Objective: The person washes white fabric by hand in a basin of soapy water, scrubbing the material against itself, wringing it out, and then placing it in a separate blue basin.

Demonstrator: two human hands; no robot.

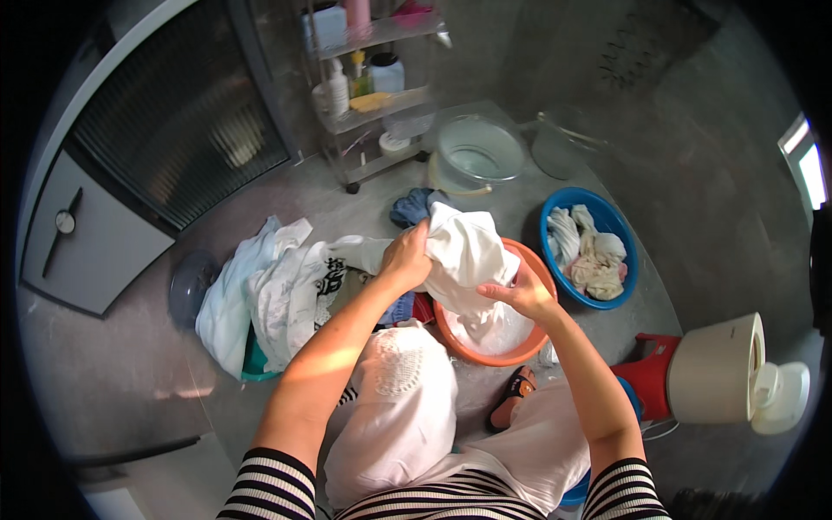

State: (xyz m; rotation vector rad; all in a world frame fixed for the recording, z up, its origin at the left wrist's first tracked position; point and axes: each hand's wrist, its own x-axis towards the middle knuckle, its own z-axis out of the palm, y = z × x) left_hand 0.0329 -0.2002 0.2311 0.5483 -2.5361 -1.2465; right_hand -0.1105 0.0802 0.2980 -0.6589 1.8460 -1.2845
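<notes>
A white garment is stretched between my two hands, its lower end hanging into an orange basin of sudsy water. My left hand grips the cloth at its upper left edge. On the right side of the cloth is my right hand, thumb pointing left, fingers partly hidden behind the fabric. A blue basin holding bunched pale, wet-looking clothes stands just right of the orange one. To the left, a heap of light-coloured clothes spills over a green basin.
Behind stand a clear bucket of water and a wheeled rack with bottles. Dark blue clothing lies on the floor beyond my left hand. A red and cream appliance sits at right. A grey door panel is at far left.
</notes>
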